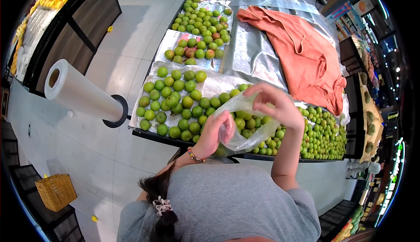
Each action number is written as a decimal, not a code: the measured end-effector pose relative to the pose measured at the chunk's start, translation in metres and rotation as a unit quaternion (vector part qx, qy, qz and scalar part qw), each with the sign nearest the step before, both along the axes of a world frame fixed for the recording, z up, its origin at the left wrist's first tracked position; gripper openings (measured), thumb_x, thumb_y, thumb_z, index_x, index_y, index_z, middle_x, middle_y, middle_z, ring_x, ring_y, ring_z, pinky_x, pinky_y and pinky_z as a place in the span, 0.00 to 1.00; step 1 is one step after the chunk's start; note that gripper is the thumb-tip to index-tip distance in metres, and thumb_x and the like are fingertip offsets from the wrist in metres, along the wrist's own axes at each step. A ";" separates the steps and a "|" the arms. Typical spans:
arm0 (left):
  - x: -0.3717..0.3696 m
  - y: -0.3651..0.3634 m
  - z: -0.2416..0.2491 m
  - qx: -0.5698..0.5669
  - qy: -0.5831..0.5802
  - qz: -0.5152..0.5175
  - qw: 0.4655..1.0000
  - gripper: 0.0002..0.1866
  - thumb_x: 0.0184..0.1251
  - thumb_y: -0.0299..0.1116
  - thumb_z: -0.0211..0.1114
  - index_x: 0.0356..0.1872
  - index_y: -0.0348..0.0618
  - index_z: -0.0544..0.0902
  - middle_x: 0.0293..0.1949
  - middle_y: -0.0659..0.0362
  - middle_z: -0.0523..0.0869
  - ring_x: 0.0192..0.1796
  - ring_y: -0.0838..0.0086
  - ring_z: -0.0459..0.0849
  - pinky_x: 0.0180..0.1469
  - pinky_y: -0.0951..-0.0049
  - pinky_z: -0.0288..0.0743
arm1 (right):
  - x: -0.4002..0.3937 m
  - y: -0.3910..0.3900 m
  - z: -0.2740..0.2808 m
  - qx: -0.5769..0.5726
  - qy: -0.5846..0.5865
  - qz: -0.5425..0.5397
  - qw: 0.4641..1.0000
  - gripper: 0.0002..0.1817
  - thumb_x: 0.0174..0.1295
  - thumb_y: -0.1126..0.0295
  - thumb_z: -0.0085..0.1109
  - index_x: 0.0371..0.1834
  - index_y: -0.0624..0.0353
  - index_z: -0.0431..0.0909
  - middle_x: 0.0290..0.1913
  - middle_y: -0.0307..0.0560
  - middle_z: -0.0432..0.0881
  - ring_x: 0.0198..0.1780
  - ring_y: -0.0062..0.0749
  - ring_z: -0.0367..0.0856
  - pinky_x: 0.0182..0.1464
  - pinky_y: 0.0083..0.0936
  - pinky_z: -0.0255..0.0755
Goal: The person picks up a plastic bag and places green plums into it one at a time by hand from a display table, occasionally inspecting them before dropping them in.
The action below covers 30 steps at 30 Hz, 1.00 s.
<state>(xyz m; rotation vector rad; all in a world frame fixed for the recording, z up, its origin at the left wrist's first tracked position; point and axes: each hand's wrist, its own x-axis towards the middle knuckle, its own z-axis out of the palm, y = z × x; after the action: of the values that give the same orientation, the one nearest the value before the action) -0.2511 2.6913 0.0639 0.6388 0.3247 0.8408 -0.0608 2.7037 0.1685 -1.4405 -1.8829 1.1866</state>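
Note:
My left hand (214, 131), with a beaded bracelet at the wrist, is curled round the near left edge of a clear plastic bag (246, 143). The bag's mouth gapes toward me, and green limes show through the film and beyond it. Over the far right side of the bag is my right hand (280, 106), its fingers bent and spread apart at the rim. Just past both hands, loose limes (178, 85) lie on newspaper on the display table. More limes (321, 132) are heaped to the right of the bag.
A roll of plastic bags (83, 91) sticks out from the table's left corner. Orange cloth (302, 54) lies across the far right. More green fruit (203, 25) covers the far left. On the floor at lower left stands a wicker basket (56, 192).

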 end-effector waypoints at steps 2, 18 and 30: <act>0.001 -0.002 -0.001 0.004 0.002 0.002 1.000 0.24 0.71 0.44 0.43 0.15 0.43 0.67 0.13 0.60 0.69 0.14 0.80 0.64 0.19 0.81 0.57 | 0.002 0.038 -0.003 0.045 0.015 -0.025 0.999 0.14 0.55 0.77 0.53 0.46 0.60 0.72 0.40 0.41 0.78 0.36 0.21 0.76 0.38 0.18 0.71; -0.004 -0.010 -0.004 0.028 0.022 0.027 0.999 0.23 0.71 0.45 0.43 0.17 0.43 0.66 0.15 0.63 0.68 0.16 0.80 0.65 0.22 0.81 0.57 | -0.060 0.205 -0.181 0.365 -0.425 0.078 0.825 0.24 0.42 0.76 0.61 0.47 0.58 0.68 0.49 0.49 0.71 0.49 0.49 0.68 0.52 0.38 0.64; 0.009 -0.005 -0.005 -0.003 0.004 0.041 0.999 0.22 0.71 0.45 0.43 0.17 0.44 0.66 0.13 0.61 0.68 0.14 0.79 0.63 0.18 0.80 0.56 | -0.021 0.046 -0.019 0.120 0.182 0.010 0.976 0.18 0.60 0.80 0.49 0.54 0.61 0.63 0.52 0.43 0.69 0.52 0.22 0.70 0.52 0.20 0.66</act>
<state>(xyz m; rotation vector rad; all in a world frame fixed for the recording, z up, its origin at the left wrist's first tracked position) -0.2425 2.6862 0.0589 0.6259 0.3630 0.9155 -0.0816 2.7495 0.1491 -1.0017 -1.7175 1.1001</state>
